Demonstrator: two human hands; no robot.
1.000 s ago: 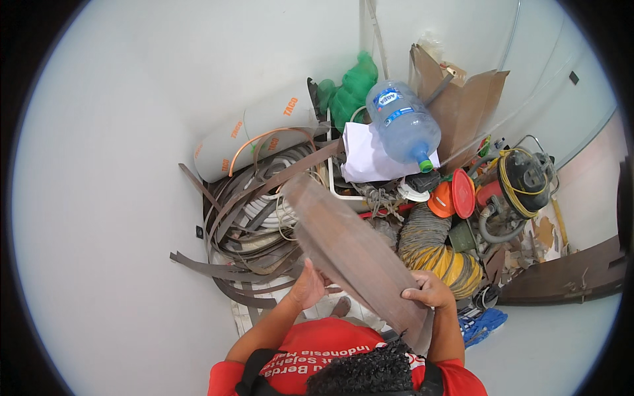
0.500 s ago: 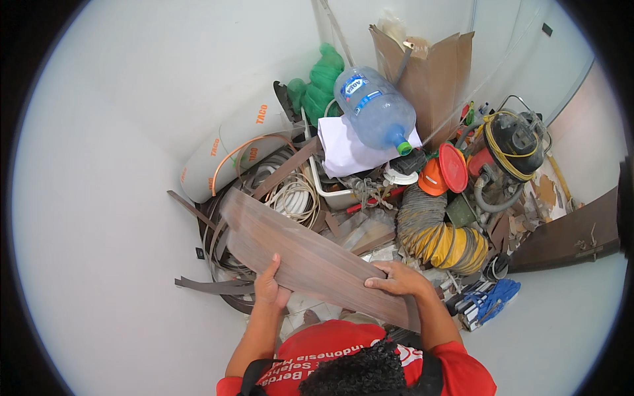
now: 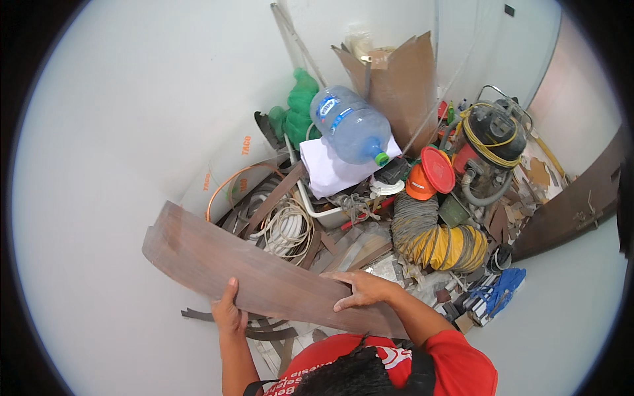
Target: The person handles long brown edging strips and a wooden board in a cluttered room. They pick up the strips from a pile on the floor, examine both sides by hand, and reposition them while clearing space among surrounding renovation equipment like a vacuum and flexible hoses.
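A long, thin brown wood-grain plank (image 3: 257, 270) is held slantwise in front of me, its far-left end raised beside the wall. My left hand (image 3: 229, 310) grips its near edge, thumb on the top face and the other fingers mostly hidden underneath. At the plank's far edge, toward its right part, my right hand (image 3: 363, 290) holds it with the thumb on the face and the index finger stretched along the edge; the remaining fingers are hidden. The plank's right end lies close to my red shirt.
Coiled cable (image 3: 287, 231), a blue water jug (image 3: 350, 125) on white cloth, an orange helmet (image 3: 419, 183), a yellow-grey duct hose (image 3: 439, 241) and a vacuum cleaner (image 3: 492, 138) crowd the floor beyond. A rolled white sheet (image 3: 224, 165) leans by the wall. Dark strips (image 3: 271, 333) lie below the plank.
The plank has swung leftward and its far end has come lower and nearer. Both hands have shifted left with it; the right index finger is now stretched out. The view has turned somewhat.
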